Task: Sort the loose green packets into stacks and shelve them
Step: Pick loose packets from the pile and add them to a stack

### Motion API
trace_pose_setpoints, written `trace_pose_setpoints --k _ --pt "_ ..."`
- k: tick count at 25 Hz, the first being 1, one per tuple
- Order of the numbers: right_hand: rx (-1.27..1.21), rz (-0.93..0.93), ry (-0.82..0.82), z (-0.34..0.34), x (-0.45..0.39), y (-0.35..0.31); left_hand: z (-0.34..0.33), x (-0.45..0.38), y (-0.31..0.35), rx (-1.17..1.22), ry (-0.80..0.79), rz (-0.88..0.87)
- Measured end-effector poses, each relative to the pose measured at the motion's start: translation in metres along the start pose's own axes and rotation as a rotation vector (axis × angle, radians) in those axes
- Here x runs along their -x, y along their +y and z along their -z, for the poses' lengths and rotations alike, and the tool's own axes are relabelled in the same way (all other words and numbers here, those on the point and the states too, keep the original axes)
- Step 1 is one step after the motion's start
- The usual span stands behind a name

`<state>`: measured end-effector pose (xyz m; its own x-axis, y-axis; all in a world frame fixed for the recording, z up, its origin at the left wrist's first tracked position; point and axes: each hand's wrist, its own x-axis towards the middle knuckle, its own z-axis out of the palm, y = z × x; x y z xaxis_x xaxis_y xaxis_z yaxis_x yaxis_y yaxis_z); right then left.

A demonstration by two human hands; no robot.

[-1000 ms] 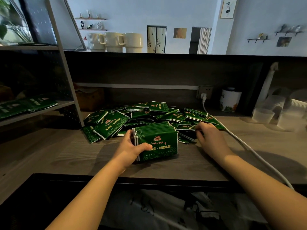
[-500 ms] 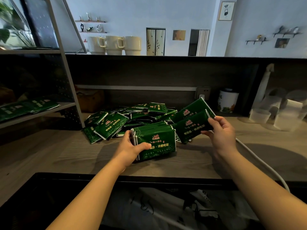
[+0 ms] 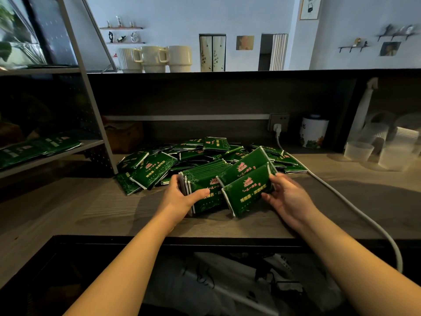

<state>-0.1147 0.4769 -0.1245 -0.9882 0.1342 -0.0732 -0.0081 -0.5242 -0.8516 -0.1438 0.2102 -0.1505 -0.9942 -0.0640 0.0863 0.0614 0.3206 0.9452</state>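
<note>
Item one: upright stack of glossy dark-green foil packets, white-edged, standing on the wooden desk in my left grip. Item two: two matching green packets, tilted, in my right grip, touching the stack. Item three: loose heap of packets behind.

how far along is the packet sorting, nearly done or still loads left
Early to midway, by the look of it. Done: some green packets already lie on the left shelf. In hand: the left hand holds an upright stack on the counter, and the right hand brings two more packets to it. Left: a big loose pile behind, then shelving the stack.
</note>
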Motion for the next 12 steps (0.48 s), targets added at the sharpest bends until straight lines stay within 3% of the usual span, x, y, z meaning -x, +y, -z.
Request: trace_pose_setpoints --k 7,12 --pt "-0.008 -0.066 0.115 -0.031 0.004 0.02 -0.004 0.005 0.01 -0.123 -0.152 0.009" --pt "0.058 -0.09 0.105 -0.041 0.009 0.033 -0.005 0.003 0.006 -0.069 -0.106 -0.029"
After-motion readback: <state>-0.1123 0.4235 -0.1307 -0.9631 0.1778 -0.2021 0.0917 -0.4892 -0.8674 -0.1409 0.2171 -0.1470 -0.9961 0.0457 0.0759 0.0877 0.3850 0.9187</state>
